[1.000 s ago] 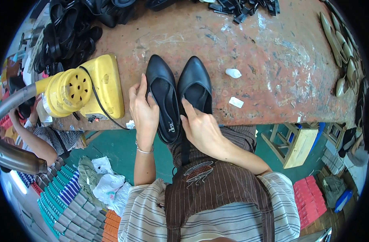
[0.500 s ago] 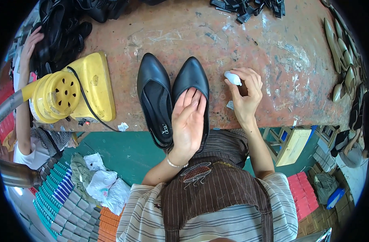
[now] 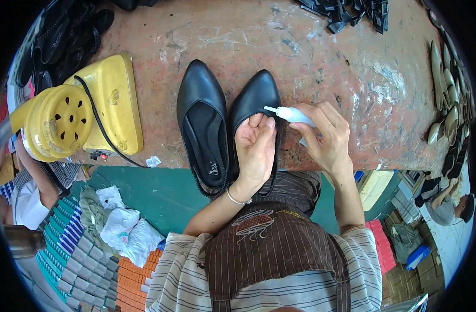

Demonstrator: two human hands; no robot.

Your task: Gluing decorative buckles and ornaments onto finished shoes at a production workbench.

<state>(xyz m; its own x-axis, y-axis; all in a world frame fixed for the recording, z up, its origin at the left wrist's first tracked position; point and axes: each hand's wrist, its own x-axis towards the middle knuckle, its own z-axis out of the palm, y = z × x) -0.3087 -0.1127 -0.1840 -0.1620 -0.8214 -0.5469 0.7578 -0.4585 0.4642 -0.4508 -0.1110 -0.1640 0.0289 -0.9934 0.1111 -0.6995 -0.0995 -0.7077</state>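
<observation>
Two black pointed slingback shoes stand side by side on the worktable, toes facing away from me: a left shoe (image 3: 200, 86) and a right shoe (image 3: 259, 92). My left hand (image 3: 254, 153), palm up, has its fingers tucked into the opening of the right shoe and holds it at the front edge. Its fingertips are partly hidden under the upper. My right hand (image 3: 329, 136) is closed round a small white squeeze bottle (image 3: 296, 115). The bottle's thin nozzle points left, at the front edge of the right shoe's opening; whether it touches I cannot tell.
Left of the shoes stands a yellow machine (image 3: 118, 104) with a round vented housing and black cord. Black shoes (image 3: 61, 47) pile up at far left, black bows (image 3: 352, 13) at the back, gold shoes (image 3: 448, 83) at right. Other people (image 3: 32, 195) are at both sides.
My right hand has brought the bottle left to the right shoe, its nozzle now pointing at the opening's edge. The right shoe has shifted slightly rightward with my left hand, whose fingers have curled more.
</observation>
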